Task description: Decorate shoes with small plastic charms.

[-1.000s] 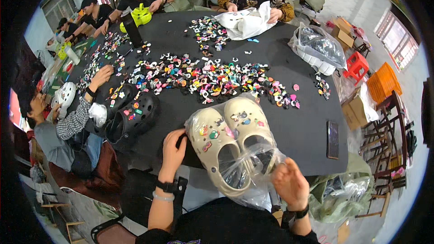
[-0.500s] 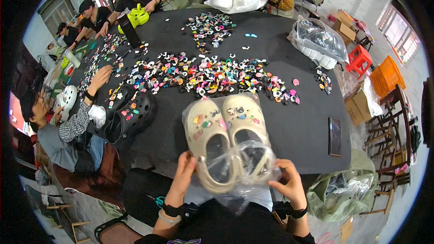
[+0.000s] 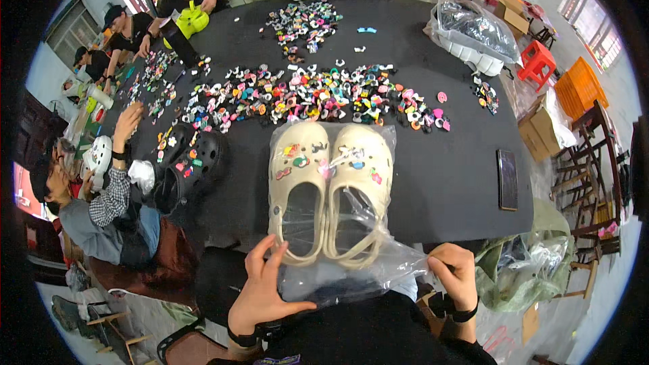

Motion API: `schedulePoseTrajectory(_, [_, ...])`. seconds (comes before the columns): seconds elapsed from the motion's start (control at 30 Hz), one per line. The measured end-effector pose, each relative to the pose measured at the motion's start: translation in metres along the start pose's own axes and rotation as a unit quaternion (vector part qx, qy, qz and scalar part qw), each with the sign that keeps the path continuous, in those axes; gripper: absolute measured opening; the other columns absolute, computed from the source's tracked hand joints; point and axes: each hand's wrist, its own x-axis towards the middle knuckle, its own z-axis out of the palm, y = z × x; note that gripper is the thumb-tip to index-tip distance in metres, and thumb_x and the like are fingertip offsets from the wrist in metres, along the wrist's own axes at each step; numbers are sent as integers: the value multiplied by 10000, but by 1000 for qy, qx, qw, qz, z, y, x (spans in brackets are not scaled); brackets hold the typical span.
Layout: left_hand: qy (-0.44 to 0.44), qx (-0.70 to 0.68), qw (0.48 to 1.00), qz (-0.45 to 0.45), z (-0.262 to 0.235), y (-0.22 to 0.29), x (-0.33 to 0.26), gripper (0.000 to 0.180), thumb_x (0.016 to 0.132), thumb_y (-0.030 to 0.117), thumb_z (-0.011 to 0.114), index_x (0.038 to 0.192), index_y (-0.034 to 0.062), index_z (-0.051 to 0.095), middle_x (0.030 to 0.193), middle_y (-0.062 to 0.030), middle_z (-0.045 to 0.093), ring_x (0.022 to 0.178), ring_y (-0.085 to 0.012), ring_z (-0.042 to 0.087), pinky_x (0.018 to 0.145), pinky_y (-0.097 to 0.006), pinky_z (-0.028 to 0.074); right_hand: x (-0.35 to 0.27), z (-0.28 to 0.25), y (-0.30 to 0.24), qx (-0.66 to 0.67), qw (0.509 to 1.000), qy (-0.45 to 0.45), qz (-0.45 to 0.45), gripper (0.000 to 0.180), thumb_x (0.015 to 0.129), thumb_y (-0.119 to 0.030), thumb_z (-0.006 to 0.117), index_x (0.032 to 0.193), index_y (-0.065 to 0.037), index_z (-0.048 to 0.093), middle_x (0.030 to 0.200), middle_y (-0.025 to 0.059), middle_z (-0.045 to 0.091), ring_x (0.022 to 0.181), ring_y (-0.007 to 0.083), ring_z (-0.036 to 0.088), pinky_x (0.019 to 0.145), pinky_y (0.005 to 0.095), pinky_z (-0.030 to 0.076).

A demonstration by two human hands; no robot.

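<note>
A pair of cream clogs with colourful charms on their toes lies side by side at the table's near edge, toes pointing away. A clear plastic bag encloses them, its loose end toward me. My right hand pinches the bag's near right corner and stretches the film sideways. My left hand rests against the bag's near left side, fingertips by the left clog's heel, thumb spread apart along the bag's edge.
Loose shoe charms spread across the black table. Black clogs stand at left beside a seated co-worker. A phone lies at right, below bagged shoes. More people work at the far side.
The bagged clogs have come down flat onto the table's edge. My right hand has pulled the bag's corner out to the right; my left hand has shifted below the left heel.
</note>
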Motion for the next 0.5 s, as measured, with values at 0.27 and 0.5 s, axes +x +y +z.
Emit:
schedulePoseTrajectory(0.27, [236,24,969,67,5,-19,-4,195,713,-64,683,880,31,655,909,-79,589,856,-249,562,770,-353,441,2,-15,-3,50,983,-166,-56,105,787,-84,696,734,-5,653,753,119,658,697,268,642,623,340,480])
schedulePoseTrajectory(0.5, [330,-156,929,-57,-3,-40,-23,115,823,-107,575,923,-51,585,965,-100,550,787,-140,545,680,-231,444,16,30,-11,138,905,-358,-182,131,847,-155,696,838,-25,674,869,87,669,772,263,639,671,350,486])
